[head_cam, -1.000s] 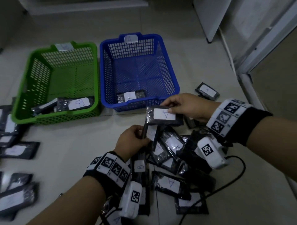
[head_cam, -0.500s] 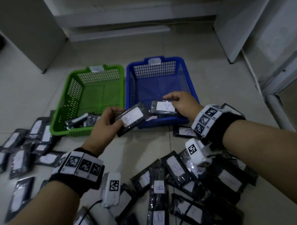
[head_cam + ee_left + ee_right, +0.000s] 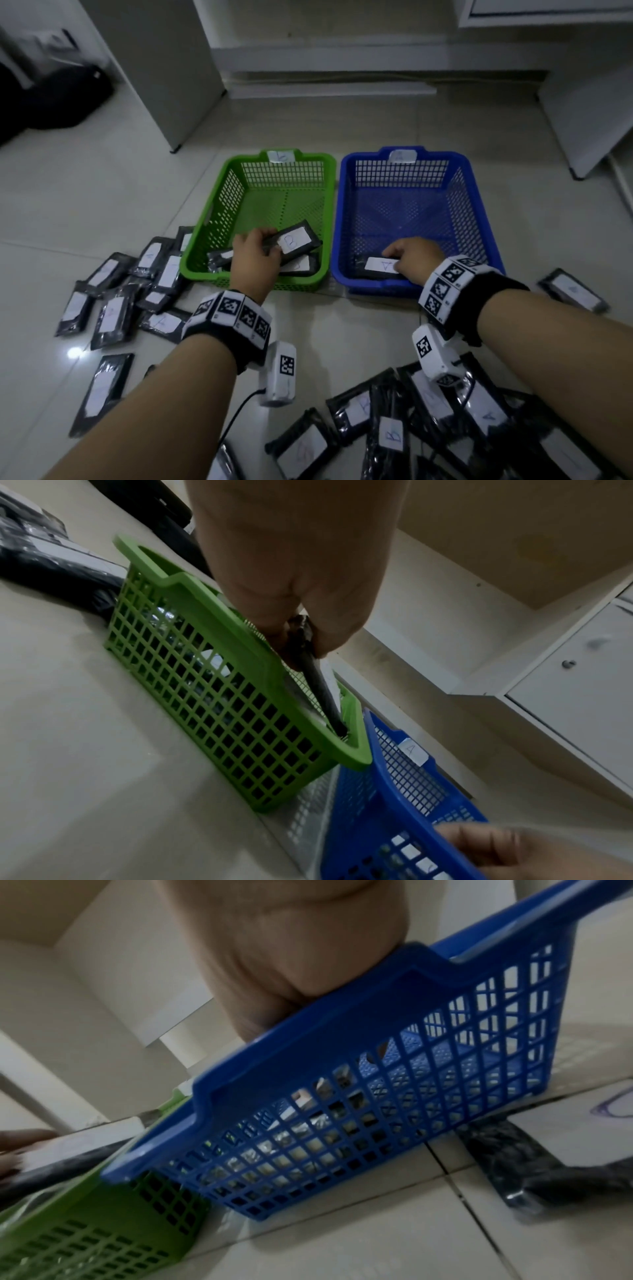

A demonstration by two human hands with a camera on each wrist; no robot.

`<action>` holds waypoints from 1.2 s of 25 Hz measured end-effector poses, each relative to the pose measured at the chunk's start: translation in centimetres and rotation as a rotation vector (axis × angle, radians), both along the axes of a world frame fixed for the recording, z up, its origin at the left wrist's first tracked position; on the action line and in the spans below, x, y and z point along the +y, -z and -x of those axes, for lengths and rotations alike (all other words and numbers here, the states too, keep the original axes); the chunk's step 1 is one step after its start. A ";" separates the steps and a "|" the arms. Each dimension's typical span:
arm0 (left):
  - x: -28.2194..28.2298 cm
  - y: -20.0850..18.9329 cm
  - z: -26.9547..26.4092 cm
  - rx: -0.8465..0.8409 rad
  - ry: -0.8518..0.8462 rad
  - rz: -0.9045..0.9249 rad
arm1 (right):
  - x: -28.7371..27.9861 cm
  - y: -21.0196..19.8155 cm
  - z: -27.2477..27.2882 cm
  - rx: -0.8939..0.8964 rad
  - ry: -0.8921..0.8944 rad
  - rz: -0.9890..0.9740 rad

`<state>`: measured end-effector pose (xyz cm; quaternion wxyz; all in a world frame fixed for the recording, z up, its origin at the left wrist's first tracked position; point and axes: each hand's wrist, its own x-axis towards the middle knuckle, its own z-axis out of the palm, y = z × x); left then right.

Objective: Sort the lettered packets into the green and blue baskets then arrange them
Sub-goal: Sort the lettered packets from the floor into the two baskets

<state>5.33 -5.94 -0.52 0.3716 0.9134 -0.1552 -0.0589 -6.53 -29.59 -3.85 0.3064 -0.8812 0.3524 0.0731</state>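
Observation:
Two mesh baskets stand side by side on the floor: a green basket (image 3: 219, 212) tagged B and a blue basket (image 3: 479, 219) tagged A. My left hand (image 3: 255, 255) reaches over the green basket's near wall and grips a black B packet (image 3: 294, 240) above two packets lying inside. In the left wrist view that B packet (image 3: 318, 680) is pinched edge-on between thumb and fingers. My right hand (image 3: 411, 258) is inside the blue basket, fingers curled on an A packet (image 3: 378, 266) at the near wall. In the right wrist view the blue basket (image 3: 342, 1047) hides the fingers.
Several black labelled packets (image 3: 116, 301) are scattered on the tiles left of the green basket. A heap of packets (image 3: 428, 421) lies near me at the lower right. One lone packet (image 3: 572, 289) sits right of the blue basket. White cabinets stand behind the baskets.
Both hands have carried their packets from the pile forward and down into the baskets: the left with the B packet into the green one, the right with the A packet into the blue one.

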 end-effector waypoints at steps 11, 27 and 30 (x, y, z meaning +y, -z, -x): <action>-0.7 1.1 4.2 -0.384 0.158 -0.027 | 3.8 -4.1 6.4 -0.371 -0.230 0.144; -5.7 6.4 20.1 0.087 0.735 -0.678 | 3.1 1.1 20.8 0.261 -0.314 0.067; -5.7 5.5 19.1 0.231 0.739 -0.500 | 2.3 0.1 20.5 0.072 -0.120 -0.112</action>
